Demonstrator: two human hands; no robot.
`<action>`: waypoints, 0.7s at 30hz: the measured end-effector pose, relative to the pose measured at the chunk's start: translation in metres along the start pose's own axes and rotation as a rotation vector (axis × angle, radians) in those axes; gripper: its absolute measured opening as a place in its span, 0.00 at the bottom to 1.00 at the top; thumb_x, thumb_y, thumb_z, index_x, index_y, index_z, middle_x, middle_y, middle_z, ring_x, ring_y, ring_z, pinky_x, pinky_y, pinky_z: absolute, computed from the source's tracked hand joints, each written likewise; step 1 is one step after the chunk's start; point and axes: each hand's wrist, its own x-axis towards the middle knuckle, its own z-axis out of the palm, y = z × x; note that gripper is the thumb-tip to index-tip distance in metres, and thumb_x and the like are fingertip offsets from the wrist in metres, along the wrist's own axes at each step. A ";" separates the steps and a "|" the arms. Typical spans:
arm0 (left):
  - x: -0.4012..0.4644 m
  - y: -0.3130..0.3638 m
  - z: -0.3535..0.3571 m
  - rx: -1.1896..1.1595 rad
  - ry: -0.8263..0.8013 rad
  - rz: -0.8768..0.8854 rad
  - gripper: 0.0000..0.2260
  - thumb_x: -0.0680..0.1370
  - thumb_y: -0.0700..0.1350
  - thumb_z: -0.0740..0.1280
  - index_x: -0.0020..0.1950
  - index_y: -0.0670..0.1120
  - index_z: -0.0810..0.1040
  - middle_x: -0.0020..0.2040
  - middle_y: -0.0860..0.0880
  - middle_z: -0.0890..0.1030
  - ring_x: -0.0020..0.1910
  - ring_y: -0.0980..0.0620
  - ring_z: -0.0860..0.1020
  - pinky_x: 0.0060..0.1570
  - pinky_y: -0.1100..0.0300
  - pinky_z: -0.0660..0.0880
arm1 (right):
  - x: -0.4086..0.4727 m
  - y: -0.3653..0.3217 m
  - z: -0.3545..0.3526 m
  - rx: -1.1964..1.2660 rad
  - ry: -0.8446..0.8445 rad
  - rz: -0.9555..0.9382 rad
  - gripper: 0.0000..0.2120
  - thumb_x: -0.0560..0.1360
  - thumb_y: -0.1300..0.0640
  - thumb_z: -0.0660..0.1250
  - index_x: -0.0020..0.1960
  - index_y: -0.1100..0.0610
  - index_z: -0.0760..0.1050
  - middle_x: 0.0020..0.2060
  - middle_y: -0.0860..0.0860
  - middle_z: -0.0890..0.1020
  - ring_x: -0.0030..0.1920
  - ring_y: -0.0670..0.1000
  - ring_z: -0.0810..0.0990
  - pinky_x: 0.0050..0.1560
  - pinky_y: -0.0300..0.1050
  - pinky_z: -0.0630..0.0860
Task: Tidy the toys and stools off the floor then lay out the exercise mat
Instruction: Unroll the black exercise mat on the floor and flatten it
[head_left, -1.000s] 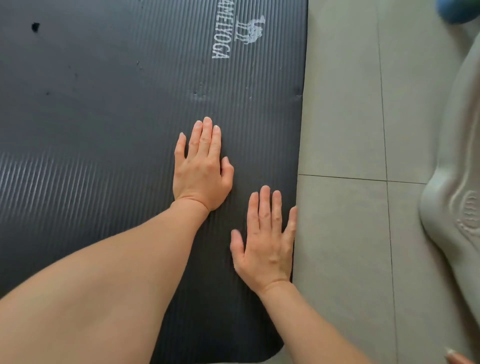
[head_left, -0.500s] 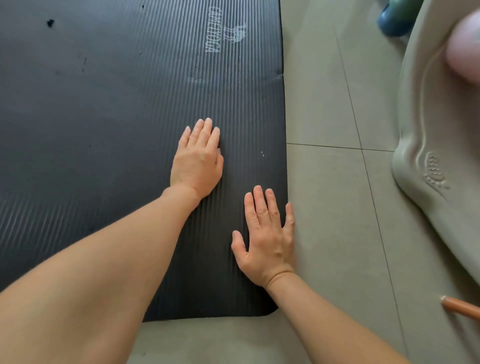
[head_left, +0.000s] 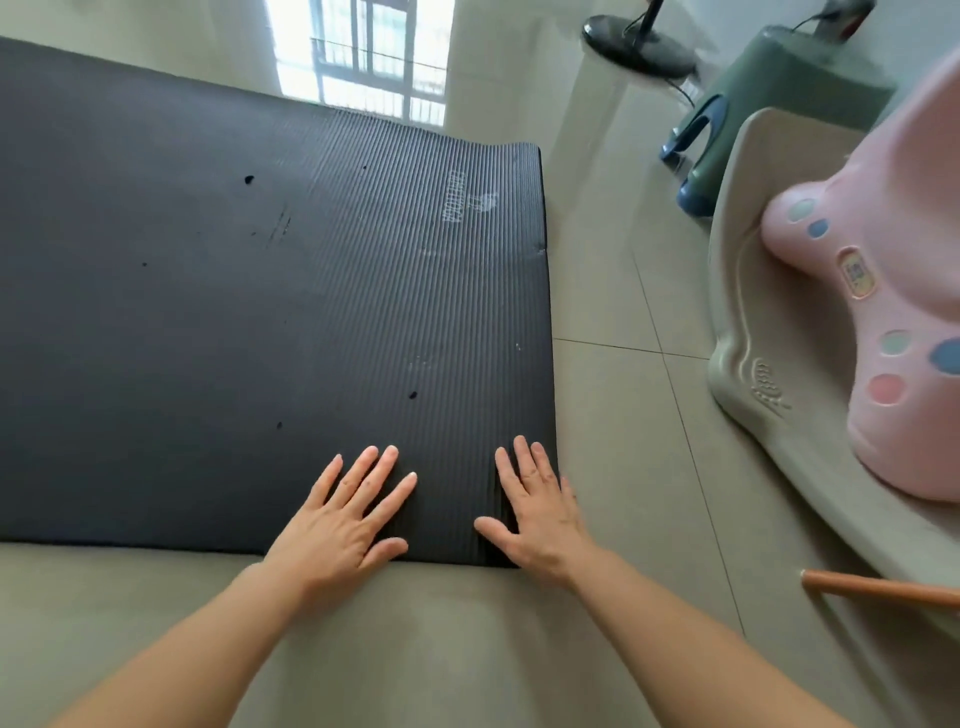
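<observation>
Pressing flat on the black exercise mat (head_left: 234, 322) at its near right corner: left hand (head_left: 343, 525) and right hand (head_left: 535, 512), fingers straight and spread, gripping nothing. Mat lies unrolled on the tiled floor (head_left: 613, 415); pink-and-beige toy (head_left: 852, 332) and stacked stools (head_left: 727, 135) beside its right edge.

Two bare forearms, no sleeves, left grip (head_left: 345, 519), right grip (head_left: 535, 512) (no rings, short nails)

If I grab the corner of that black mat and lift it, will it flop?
Probably it bends softly: the black mat looks like thick ribbed foam with a dented edge. Likely light for its size. Its ribs may grip the floor tiles rather than slide.
</observation>
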 end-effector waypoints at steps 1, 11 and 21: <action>-0.008 -0.002 0.000 0.007 -0.002 0.003 0.30 0.79 0.64 0.39 0.77 0.51 0.44 0.78 0.44 0.49 0.77 0.47 0.40 0.71 0.46 0.46 | -0.011 0.006 0.004 -0.025 -0.023 -0.031 0.46 0.66 0.28 0.42 0.76 0.50 0.34 0.70 0.47 0.28 0.73 0.49 0.29 0.75 0.54 0.38; -0.003 0.014 -0.032 0.102 -0.211 -0.121 0.48 0.50 0.57 0.82 0.67 0.50 0.68 0.59 0.40 0.80 0.55 0.38 0.81 0.40 0.36 0.78 | -0.028 0.021 0.004 -0.043 -0.109 0.086 0.34 0.80 0.53 0.57 0.76 0.46 0.38 0.75 0.49 0.35 0.76 0.60 0.46 0.72 0.57 0.58; 0.005 0.027 -0.052 0.047 -0.466 -0.164 0.28 0.82 0.54 0.50 0.76 0.56 0.36 0.77 0.47 0.34 0.76 0.43 0.37 0.71 0.38 0.48 | -0.029 0.019 0.000 -0.036 -0.101 0.113 0.34 0.80 0.58 0.55 0.76 0.47 0.37 0.75 0.49 0.35 0.76 0.57 0.47 0.69 0.55 0.64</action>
